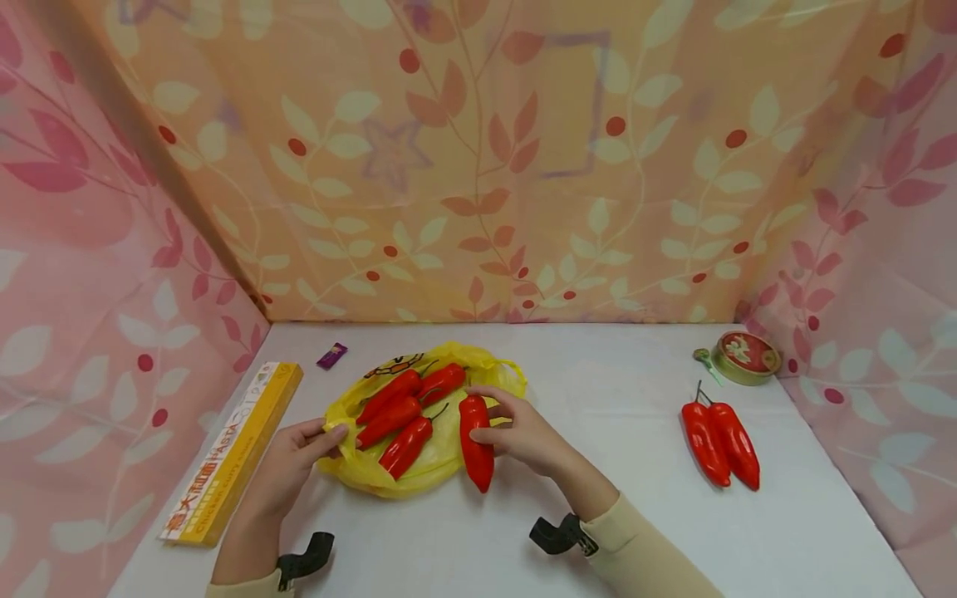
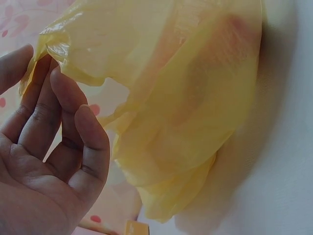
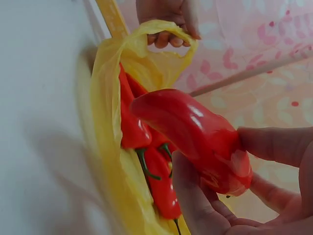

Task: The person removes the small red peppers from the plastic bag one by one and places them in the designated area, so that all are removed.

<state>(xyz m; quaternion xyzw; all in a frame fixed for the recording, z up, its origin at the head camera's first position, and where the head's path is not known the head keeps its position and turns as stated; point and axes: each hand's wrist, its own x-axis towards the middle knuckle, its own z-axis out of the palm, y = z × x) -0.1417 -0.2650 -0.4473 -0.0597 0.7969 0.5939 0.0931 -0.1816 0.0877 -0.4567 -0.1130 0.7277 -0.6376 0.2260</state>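
Observation:
A yellow plastic bag lies open on the table with several red chili peppers inside, green stems showing. My left hand pinches the bag's left rim between thumb and fingers; in the left wrist view the thin plastic hangs from the fingertips. My right hand grips another red chili pepper near its stem end, at the bag's right edge, tip pointing toward me. In the right wrist view this pepper is held between thumb and fingers, beside the bag's opening.
Two red chili peppers lie side by side on the right. Behind them are a round red tin and a small green-handled item. A yellow pasta box lies at left, a small purple packet behind it. Patterned curtains enclose the table.

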